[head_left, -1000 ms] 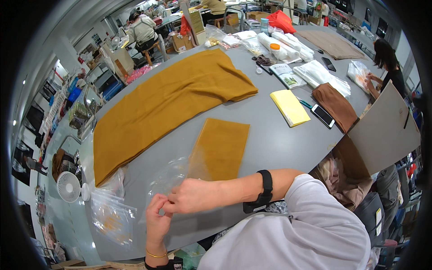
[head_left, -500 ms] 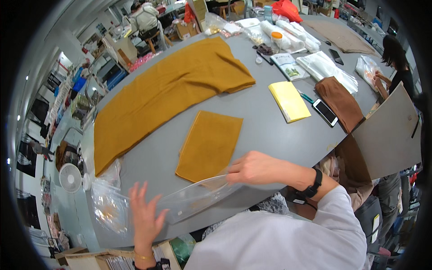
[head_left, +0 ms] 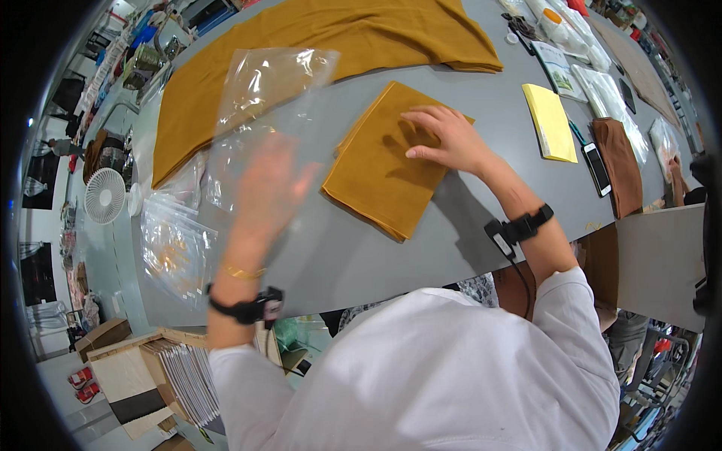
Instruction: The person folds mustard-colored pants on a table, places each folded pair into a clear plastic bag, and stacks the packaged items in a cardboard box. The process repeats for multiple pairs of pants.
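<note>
A folded piece of mustard-yellow cloth (head_left: 376,169) lies slightly turned on the grey table. Over its far right part hovers or rests my right hand (head_left: 450,141), thumb and fingers apart with nothing held between them; the hand's shadow falls on the cloth. To the left, a long clear plastic bag (head_left: 278,79) stretches over the table and partly over the larger mustard cloth (head_left: 188,113). My left hand (head_left: 269,184) is at the bag's near end, smeared by motion. Whether its fingers grip the bag cannot be made out.
Several clear bags (head_left: 177,248) are piled at the table's left edge, near a white fan (head_left: 105,197). Toward the right lie a yellow paper pad (head_left: 549,122), a phone (head_left: 596,169) and folded brown cloth (head_left: 618,161). A box of papers (head_left: 180,376) stands below the table's front left.
My right hand has let go of the clear bag and moved to the folded cloth, which now lies turned. The bag has gone forward and left, with my left hand over its near end.
</note>
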